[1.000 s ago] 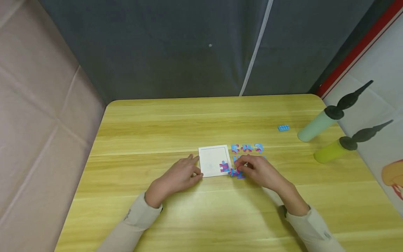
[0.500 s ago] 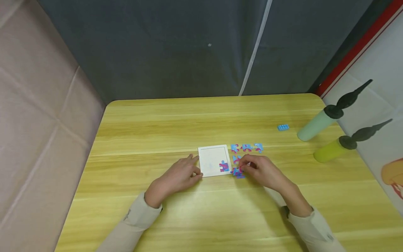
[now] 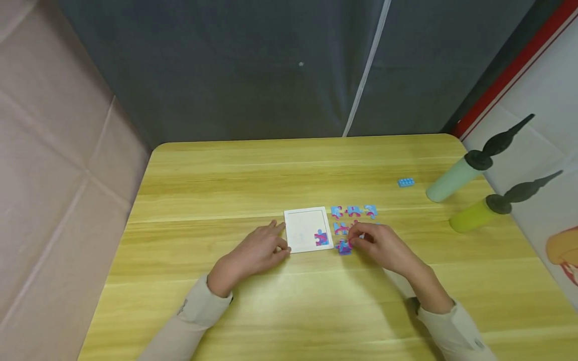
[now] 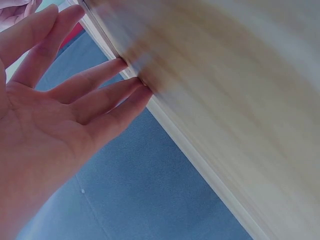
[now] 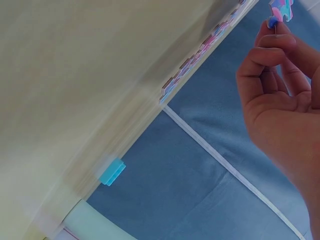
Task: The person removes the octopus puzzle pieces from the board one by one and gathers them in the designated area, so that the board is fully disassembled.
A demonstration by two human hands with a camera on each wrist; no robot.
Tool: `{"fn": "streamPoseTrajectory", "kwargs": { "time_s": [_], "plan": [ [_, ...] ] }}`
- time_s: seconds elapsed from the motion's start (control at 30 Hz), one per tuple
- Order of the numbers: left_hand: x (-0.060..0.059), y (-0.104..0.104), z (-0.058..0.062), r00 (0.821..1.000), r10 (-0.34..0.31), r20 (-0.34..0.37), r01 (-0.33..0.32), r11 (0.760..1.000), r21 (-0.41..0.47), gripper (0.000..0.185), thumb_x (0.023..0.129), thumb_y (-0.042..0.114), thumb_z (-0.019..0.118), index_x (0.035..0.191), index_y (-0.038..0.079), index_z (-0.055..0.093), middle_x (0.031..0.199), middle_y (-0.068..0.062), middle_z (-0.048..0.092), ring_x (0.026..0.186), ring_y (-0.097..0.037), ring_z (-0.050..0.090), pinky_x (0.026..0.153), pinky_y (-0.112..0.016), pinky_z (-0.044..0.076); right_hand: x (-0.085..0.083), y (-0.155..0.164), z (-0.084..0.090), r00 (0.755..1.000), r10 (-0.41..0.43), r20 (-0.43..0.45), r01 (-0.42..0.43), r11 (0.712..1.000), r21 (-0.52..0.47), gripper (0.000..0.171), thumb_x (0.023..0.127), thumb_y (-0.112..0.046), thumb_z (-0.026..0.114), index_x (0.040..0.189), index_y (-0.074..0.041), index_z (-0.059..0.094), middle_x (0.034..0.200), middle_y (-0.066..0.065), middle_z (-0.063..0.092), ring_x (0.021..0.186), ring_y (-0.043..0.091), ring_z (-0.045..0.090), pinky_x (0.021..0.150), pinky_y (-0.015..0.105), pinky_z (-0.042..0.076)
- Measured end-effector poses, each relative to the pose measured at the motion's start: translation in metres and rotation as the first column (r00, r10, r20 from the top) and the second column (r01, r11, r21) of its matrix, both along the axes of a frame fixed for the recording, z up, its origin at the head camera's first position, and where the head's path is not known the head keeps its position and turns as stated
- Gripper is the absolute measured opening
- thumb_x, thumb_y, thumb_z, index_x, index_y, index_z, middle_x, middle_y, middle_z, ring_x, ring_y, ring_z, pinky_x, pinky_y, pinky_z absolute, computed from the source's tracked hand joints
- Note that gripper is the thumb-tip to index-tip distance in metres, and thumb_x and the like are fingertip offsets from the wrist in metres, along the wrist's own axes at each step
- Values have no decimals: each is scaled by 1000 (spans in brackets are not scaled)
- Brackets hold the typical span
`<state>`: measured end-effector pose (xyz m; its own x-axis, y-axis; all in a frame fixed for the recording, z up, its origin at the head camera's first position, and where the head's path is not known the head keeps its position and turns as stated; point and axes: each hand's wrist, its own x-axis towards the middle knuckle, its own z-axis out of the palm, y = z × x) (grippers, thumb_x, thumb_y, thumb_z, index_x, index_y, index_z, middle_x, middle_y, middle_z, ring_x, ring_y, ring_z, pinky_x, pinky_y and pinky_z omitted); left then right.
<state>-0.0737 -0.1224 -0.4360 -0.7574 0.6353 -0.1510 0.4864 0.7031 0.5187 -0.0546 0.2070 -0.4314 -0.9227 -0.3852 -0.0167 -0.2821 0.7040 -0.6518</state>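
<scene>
Left hand [image 3: 258, 250] laid flat on yellow wooden table [image 3: 226, 180], fingers straight and relaxed, tips touching left edge of white square puzzle tray [image 3: 303, 226]. One pink-blue jigsaw piece [image 3: 321, 237] seated in tray's near right corner. Loose pink-blue puzzle piece [image 3: 344, 246] pinched by right hand [image 3: 381, 245], just right of tray. More loose pieces [image 3: 354, 211] lined up beyond. Small blue brick [image 3: 405, 182] seen far right.

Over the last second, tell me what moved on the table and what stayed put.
The right hand slid slightly right, away from the white tray, still pinching a puzzle piece. The left hand stays flat against the tray's left edge, one piece stays in its corner, and the loose pieces stay put.
</scene>
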Motion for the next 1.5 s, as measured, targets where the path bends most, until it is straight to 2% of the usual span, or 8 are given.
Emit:
{"fn": "streamPoseTrajectory", "kwargs": {
  "time_s": [0.67, 1.5],
  "plan": [
    [-1, 1, -1, 1000, 13, 5, -13, 1000, 7, 23, 101, 23, 66, 103, 8, 82, 159, -26, 44, 151, -49, 34, 122, -60, 34, 3, 15, -3, 999, -24, 22, 24, 1000, 20, 14, 96, -2, 69, 95, -16, 73, 84, -6, 71, 65, 3, 52, 60, 21, 48],
    [-1, 2, 0, 1000, 15, 8, -15, 1000, -4, 23, 101, 24, 65, 101, 9, 82, 159, -25, 44, 152, -49, 34, 122, -59, 33, 3, 29, 0, 996, -45, 71, 42, 998, 41, 13, 97, 1, 65, 97, -11, 70, 78, -5, 66, 66, 4, 52, 57, 21, 46]
  ]
}}
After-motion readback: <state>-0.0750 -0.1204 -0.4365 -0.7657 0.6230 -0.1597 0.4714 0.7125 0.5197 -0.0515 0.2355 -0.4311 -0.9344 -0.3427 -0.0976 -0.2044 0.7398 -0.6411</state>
